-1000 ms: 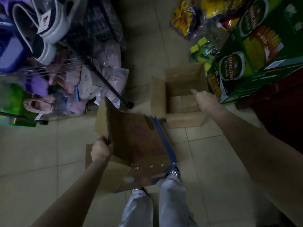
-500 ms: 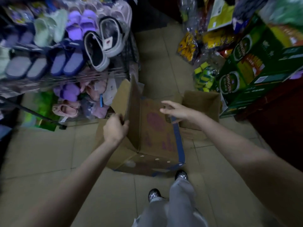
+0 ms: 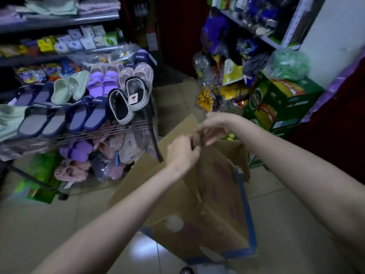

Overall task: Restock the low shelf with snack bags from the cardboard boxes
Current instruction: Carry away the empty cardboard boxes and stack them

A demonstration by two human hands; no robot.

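From the head view, a pale tiled floor [image 3: 59,230] runs between crowded shop fittings in dim light. A wire rack [image 3: 102,131] on the left carries rows of slippers [image 3: 98,84], with shelves of small packets [image 3: 79,41] behind it. On the right, snack bags [image 3: 233,93] are heaped on the floor against green cartons [image 3: 280,103], under a shelf [image 3: 254,32] of blue packs. A flattened cardboard box [image 3: 215,210] with a blue taped edge stands upright in front of the person. The left hand [image 3: 183,151] and right hand [image 3: 215,127] both pinch its top edge, each grip narrow and holding cardboard. A second open box [image 3: 237,153] sits just behind it.
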